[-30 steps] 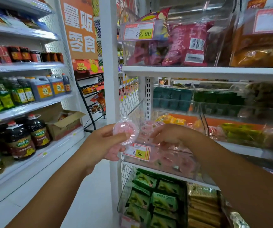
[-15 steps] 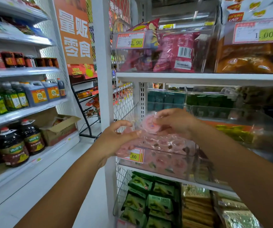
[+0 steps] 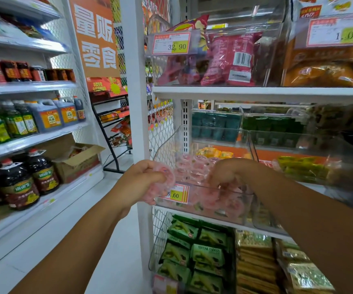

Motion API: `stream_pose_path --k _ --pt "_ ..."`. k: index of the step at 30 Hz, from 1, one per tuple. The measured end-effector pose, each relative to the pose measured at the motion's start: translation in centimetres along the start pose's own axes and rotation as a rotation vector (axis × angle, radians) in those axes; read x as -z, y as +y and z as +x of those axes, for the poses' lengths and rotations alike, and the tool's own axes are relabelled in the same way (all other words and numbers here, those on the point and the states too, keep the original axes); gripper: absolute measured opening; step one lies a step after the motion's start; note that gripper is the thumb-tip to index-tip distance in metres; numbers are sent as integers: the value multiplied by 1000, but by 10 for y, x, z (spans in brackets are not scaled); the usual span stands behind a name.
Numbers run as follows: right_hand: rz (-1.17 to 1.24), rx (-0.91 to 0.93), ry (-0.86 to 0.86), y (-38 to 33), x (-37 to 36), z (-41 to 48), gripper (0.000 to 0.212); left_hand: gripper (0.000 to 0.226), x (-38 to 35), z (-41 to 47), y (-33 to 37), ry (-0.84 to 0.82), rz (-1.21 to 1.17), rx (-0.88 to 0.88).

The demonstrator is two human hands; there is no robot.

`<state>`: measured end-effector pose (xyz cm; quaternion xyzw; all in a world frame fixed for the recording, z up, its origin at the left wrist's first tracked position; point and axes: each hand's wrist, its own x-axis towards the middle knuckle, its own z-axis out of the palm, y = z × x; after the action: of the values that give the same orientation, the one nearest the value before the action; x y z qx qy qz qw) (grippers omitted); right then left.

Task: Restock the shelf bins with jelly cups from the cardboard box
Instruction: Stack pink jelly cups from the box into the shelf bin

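Jelly cups (image 3: 194, 168), pink, lay in the clear shelf bin (image 3: 201, 187) behind the 6.60 price tag (image 3: 176, 194). My left hand (image 3: 138, 183) gripped several more just left of the bin. My right hand (image 3: 227, 174) reached inside, fingers curled down; I could not tell if it held one. The cardboard box (image 3: 77, 164) stood well apart, far left.

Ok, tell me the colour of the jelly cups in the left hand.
Translucent pink jelly cups, head view.
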<state>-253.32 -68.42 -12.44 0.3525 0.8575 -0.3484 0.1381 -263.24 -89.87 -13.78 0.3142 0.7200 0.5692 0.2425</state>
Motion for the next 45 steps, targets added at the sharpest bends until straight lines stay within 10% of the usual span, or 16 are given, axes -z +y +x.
stream_pose_path --k 5,10,13,17,21,36,39,41,45 --pt "-186 172 226 -5 8 -15 31 24 -9 1 1 -51 -46 -24" --pt "476 455 -209 -11 16 -38 32 29 -28 10 13 -89 -41 -97" --pt "544 444 -3 -10 19 -38 25 27 -37 15 17 -98 -93 -109" --pt "-15 399 254 1 49 -36 15 30 -31 22 15 -54 -113 -73" --pt "-785 229 163 4 60 -15 24 38 -17 22 9 -40 -211 -11" --pt "-732 157 -30 -4 28 -14 37 60 -10 15 -6 -81 -53 -199" --pt "-280 427 135 -14 34 -21 26 73 -14 18 -8 -17 36 -273" --pt "258 447 -55 -25 32 -28 38 81 -20 20 -8 45 133 -355" --pt "436 439 -162 -36 12 -23 36 86 -29 27 -6 103 369 -527"
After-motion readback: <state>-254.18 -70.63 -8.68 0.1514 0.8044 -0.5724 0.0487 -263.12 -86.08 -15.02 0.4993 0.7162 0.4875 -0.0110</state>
